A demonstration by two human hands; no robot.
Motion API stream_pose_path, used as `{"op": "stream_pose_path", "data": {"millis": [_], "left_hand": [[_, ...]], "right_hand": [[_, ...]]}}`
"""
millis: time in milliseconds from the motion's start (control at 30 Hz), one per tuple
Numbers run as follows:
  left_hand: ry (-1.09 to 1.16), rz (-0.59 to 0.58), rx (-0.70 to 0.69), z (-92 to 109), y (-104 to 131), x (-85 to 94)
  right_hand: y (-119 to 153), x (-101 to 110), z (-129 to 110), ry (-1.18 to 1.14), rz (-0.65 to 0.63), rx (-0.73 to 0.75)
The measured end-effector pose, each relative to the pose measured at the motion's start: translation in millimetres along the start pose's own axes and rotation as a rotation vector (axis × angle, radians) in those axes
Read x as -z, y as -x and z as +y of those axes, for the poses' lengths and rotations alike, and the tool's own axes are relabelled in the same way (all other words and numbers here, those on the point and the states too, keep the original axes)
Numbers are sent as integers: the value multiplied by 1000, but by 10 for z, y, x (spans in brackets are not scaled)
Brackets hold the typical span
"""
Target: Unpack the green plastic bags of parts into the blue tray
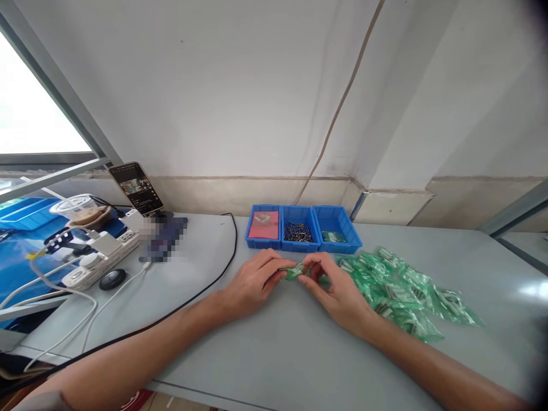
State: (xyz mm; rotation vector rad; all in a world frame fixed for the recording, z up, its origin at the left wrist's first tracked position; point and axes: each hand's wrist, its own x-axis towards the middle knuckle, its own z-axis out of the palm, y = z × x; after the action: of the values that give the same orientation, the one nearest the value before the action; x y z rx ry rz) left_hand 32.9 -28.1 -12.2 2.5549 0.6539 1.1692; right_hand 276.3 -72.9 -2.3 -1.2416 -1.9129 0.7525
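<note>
A small green plastic bag (293,272) is stretched between my two hands, low over the middle of the grey table. My left hand (256,281) pinches its left end between thumb and fingers. On the other side my right hand (331,288) grips the right end with thumb and forefinger. What the bag contains is too small to make out. Just behind my hands stand three blue bins. The left bin (247,235) holds a pink sheet with a small clear packet, the middle bin (299,247) dark screws, and the right bin (349,246) small green packets.
Several filled green bags (398,291) lie heaped right of my right hand. At left are a phone (136,188) on a stand, a power strip (100,260), a black mouse (112,279) and a lidded cup (79,208). A black cable (201,295) crosses the table near my left forearm.
</note>
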Motion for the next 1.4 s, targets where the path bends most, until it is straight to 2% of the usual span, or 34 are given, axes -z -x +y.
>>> {"op": "stream_pose_path", "data": {"millis": [367,567,767,1167,1400], "left_hand": [[20,-39,-17,-12,-5,-5],[14,-59,42,-9,-4,2],[30,-41,26,9,-17,4],[33,-17,-25,-14,-11,-8],[-15,-51,49,-8,1,-18]], "right_hand": [[-28,4,9,128,-5,124],[-32,3,24,136,51,206],[-30,0,62,111,35,264],[-32,1,50,118,59,226],[-10,3,1,81,6,57]]}}
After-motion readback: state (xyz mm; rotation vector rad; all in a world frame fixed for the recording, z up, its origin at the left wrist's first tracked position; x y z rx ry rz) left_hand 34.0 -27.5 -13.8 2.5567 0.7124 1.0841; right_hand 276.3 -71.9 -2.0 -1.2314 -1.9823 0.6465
